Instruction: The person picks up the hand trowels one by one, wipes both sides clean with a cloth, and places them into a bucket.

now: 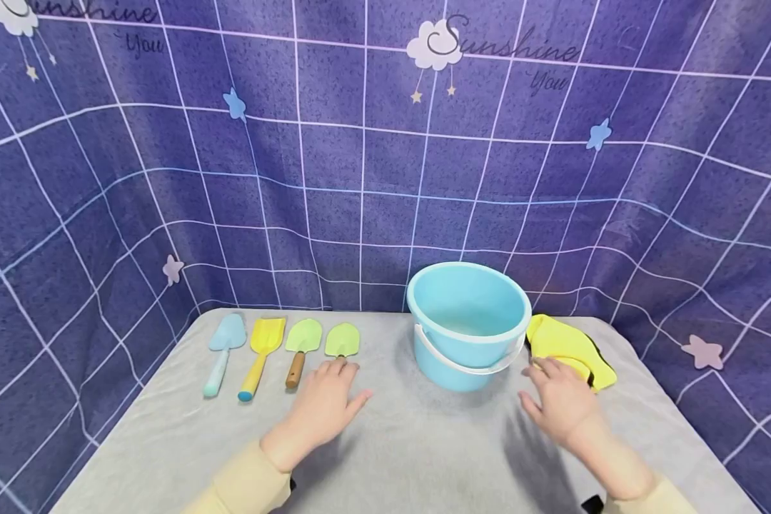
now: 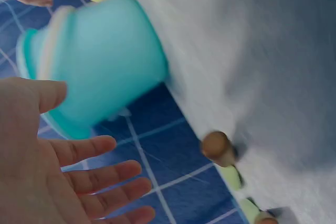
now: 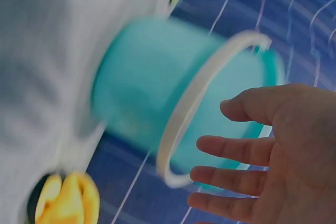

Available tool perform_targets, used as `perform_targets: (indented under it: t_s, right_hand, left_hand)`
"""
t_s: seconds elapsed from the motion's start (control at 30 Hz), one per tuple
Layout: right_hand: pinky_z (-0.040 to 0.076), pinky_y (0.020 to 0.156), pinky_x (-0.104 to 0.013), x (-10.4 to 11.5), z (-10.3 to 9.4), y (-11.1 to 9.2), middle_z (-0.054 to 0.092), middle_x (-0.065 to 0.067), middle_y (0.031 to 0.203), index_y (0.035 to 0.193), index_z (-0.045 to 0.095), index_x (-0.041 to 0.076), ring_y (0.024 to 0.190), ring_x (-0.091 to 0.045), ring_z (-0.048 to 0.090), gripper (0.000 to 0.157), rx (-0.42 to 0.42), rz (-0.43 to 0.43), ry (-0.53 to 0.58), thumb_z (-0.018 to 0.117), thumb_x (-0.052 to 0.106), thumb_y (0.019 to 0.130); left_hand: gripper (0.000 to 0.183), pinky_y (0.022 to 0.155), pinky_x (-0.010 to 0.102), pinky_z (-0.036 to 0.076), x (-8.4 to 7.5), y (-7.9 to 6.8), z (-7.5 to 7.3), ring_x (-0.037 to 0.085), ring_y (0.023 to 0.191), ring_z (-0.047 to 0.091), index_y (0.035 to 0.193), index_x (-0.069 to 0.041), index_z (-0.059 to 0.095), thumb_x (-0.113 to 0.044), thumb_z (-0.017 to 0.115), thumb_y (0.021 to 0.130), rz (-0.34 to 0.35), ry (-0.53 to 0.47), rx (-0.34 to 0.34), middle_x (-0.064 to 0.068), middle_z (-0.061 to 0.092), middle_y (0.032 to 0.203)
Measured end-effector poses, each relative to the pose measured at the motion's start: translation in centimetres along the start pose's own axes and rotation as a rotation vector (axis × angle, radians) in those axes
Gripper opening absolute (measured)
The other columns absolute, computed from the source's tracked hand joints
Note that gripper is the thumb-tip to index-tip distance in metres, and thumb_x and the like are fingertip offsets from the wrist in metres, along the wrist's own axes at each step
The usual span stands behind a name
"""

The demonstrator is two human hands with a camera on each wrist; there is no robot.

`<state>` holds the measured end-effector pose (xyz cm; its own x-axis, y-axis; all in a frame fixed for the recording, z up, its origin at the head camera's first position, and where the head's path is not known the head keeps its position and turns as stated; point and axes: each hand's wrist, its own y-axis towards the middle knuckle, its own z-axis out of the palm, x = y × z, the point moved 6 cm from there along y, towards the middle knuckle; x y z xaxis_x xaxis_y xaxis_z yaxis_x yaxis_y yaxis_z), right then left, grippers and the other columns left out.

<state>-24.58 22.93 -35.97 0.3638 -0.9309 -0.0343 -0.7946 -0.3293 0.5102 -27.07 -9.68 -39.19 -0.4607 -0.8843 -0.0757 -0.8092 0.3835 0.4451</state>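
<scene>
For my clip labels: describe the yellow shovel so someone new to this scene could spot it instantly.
In the head view, find the light-blue bucket on the grey cloth, then look left to the row of four shovels. The yellow shovel is second from the left; unlike its neighbours, it has a yellow blade and a yellow handle with a blue end.

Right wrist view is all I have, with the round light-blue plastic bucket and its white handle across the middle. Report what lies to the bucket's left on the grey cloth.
Observer: The head view shows a row: a pale-blue toy shovel, a yellow toy shovel, then two light-green toy shovels with brown handles.
Operator: Now the left hand.
Observer: It holds nothing; its fingers are fairly straight.
Operator: Check inside the bucket.
Observer: No object shows in the part visible from the head view.
</scene>
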Motion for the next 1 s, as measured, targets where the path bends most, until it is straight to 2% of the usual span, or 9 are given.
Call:
perform_targets:
  t_s: [0.17, 0.3, 0.4, 0.5, 0.57, 0.67, 0.73, 0.87, 1.0]
  right_hand:
    - [0.044, 0.086, -0.054, -4.4, 0.7, 1.2, 0.061, -0.027, 0.108, 0.098, 0.065, -0.001, 0.1, -0.044, 0.057, 0.032, 0.015, 0.067, -0.012, 0.07, 0.019, 0.074]
    - [0.043, 0.083, -0.059, -7.0, 2.0, 1.9, 0.059, -0.029, 0.111, 0.104, 0.064, -0.002, 0.103, -0.046, 0.055, 0.038, 0.042, 0.117, -0.03, 0.07, 0.021, 0.075]
    - [0.04, 0.082, -0.063, -8.8, 3.5, 2.2, 0.056, -0.03, 0.116, 0.11, 0.061, -0.003, 0.107, -0.048, 0.052, 0.045, 0.077, 0.169, -0.022, 0.071, 0.024, 0.076]
    - [0.032, 0.086, -0.07, -10.8, 5.5, 2.4, 0.045, -0.033, 0.128, 0.12, 0.055, -0.004, 0.118, -0.054, 0.038, 0.055, 0.154, 0.261, 0.038, 0.069, 0.03, 0.078]
    - [0.024, 0.089, -0.075, -12.1, 7.0, 2.4, 0.033, -0.035, 0.136, 0.128, 0.047, -0.003, 0.125, -0.057, 0.025, 0.063, 0.233, 0.343, 0.105, 0.066, 0.035, 0.082]
    - [0.013, 0.087, -0.082, -13.7, 8.8, 2.1, 0.019, -0.037, 0.141, 0.136, 0.037, -0.002, 0.128, -0.061, 0.01, 0.072, 0.336, 0.445, 0.19, 0.062, 0.042, 0.084]
    - [0.01, 0.084, -0.084, -14.5, 9.7, 1.9, 0.015, -0.038, 0.141, 0.139, 0.031, -0.001, 0.127, -0.063, 0.006, 0.079, 0.388, 0.487, 0.225, 0.061, 0.047, 0.084]
    - [0.008, 0.08, -0.086, -15.3, 11.3, 1.5, 0.014, -0.04, 0.141, 0.142, 0.026, 0.0, 0.126, -0.066, 0.008, 0.088, 0.467, 0.541, 0.261, 0.061, 0.055, 0.082]
    - [0.012, 0.08, -0.086, -15.7, 13.0, 1.2, 0.013, -0.037, 0.143, 0.144, 0.024, 0.003, 0.123, -0.067, 0.014, 0.092, 0.524, 0.566, 0.282, 0.061, 0.058, 0.08]
  left_hand:
    - [0.048, 0.073, 0.045, 0.049, 2.6, 1.8, 2.1, 0.034, 0.089, 0.059, 0.114, 0.001, 0.057, -0.033, 0.07, 0.082, -0.083, -0.003, 0.055, 0.018, 0.061, 0.1]
    - [0.036, 0.065, 0.042, 0.048, 4.2, 2.5, 3.8, 0.031, 0.077, 0.057, 0.093, -0.002, 0.058, -0.031, 0.073, 0.079, -0.138, 0.007, 0.089, 0.012, 0.057, 0.081]
    - [0.03, 0.065, 0.042, 0.046, 4.8, 2.7, 4.8, 0.029, 0.072, 0.056, 0.08, -0.005, 0.056, -0.029, 0.073, 0.079, -0.148, 0.001, 0.117, 0.009, 0.052, 0.073]
    - [0.028, 0.066, 0.043, 0.047, 5.1, 3.0, 5.6, 0.03, 0.072, 0.056, 0.076, -0.004, 0.057, -0.028, 0.071, 0.079, -0.157, 0.0, 0.138, 0.01, 0.054, 0.075]
    - [0.027, 0.065, 0.043, 0.047, 5.3, 3.2, 6.0, 0.031, 0.073, 0.056, 0.074, -0.004, 0.058, -0.028, 0.07, 0.08, -0.166, 0.011, 0.157, 0.012, 0.055, 0.077]
    - [0.026, 0.061, 0.043, 0.048, 5.7, 3.5, 6.7, 0.03, 0.071, 0.056, 0.075, -0.004, 0.059, -0.028, 0.068, 0.081, -0.19, 0.017, 0.2, 0.014, 0.054, 0.079]
    - [0.027, 0.06, 0.043, 0.048, 6.1, 3.6, 7.3, 0.03, 0.071, 0.056, 0.078, -0.002, 0.058, -0.027, 0.067, 0.081, -0.221, -0.001, 0.232, 0.014, 0.054, 0.079]
    - [0.028, 0.061, 0.043, 0.049, 6.8, 3.7, 8.2, 0.031, 0.07, 0.057, 0.082, 0.001, 0.058, -0.025, 0.067, 0.082, -0.297, -0.061, 0.277, 0.015, 0.054, 0.08]
    - [0.023, 0.06, 0.044, 0.048, 7.3, 3.9, 8.8, 0.03, 0.066, 0.055, 0.083, 0.002, 0.06, -0.021, 0.062, 0.083, -0.317, -0.072, 0.297, 0.016, 0.052, 0.081]
